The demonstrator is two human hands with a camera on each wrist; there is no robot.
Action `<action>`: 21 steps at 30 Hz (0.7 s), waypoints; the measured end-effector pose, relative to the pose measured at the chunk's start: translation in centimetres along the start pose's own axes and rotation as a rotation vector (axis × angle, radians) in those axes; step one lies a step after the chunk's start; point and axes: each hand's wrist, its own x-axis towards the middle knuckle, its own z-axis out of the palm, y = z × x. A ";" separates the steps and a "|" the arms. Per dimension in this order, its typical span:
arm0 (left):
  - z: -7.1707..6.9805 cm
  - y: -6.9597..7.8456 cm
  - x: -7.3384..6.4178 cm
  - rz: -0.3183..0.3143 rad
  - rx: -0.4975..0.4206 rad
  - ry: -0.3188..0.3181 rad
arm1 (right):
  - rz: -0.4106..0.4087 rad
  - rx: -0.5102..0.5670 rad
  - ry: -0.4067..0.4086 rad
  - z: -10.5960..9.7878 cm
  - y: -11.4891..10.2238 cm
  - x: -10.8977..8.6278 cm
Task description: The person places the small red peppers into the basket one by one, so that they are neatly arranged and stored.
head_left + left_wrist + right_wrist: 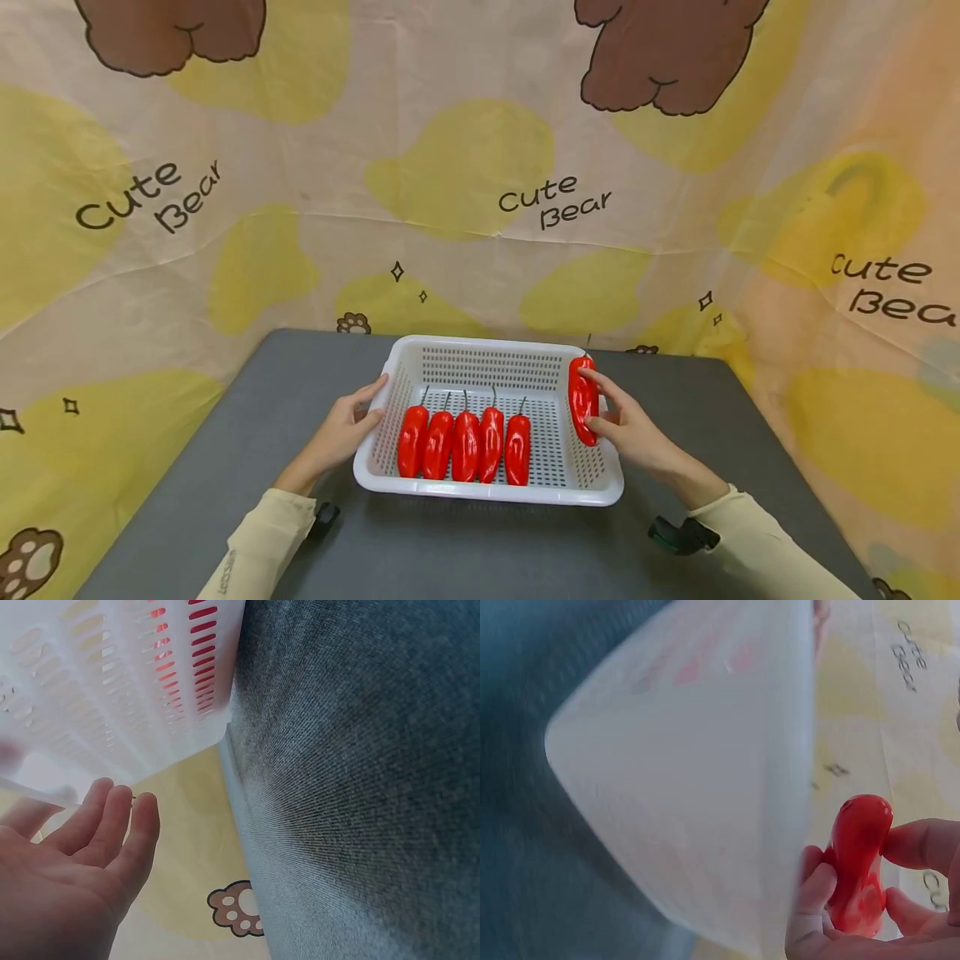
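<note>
A white plastic basket (487, 493) with slotted walls sits on the dark grey table. Inside it, several glossy red chili peppers (466, 446) lie side by side along the near left part, their thin stems pointing away. My left hand (341, 433) holds the basket's left rim; in the left wrist view its fingers (120, 825) are at the outside of the wall. Over the right rim, my right hand (633, 429) pinches one more red chili pepper (582, 400) between thumb and fingers. The right wrist view shows that pepper (859, 862) from its end, beside the rim.
The grey table (480, 554) extends around the basket on all sides. Behind and beside it hangs a cream and yellow cloth (450, 175) printed with bears and lettering. Dark bands (682, 536) sit around both wrists.
</note>
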 end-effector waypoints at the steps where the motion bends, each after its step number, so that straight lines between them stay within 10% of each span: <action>1: 0.0 0.0 0.1 0.002 -0.001 -0.003 | 0.000 0.000 -0.010 0.4 0.0 0.0; 21: -0.1 0.3 0.1 0.015 0.005 0.001 | 0.187 -0.076 0.001 5.9 -0.1 1.8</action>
